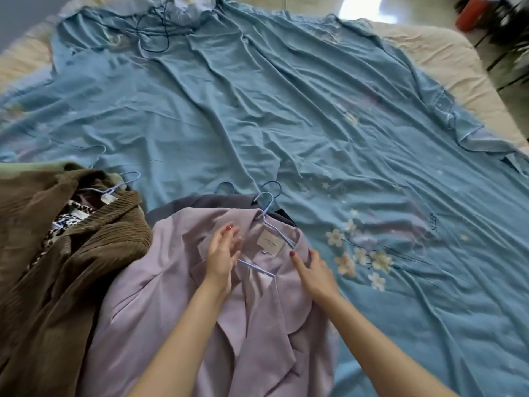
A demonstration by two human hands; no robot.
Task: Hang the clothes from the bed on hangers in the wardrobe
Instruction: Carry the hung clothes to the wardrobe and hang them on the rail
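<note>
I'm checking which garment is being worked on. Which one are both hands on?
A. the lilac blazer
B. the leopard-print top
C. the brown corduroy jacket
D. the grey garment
A: the left hand and right hand both rest at the lilac blazer collar.

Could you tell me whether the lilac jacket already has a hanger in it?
Yes, a light blue hanger sits inside the lilac jacket collar.

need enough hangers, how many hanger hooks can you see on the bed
4: one at the brown jacket's collar, one at the lilac blazer's collar, two poking from the grey garment beneath. More may be hidden.
</note>
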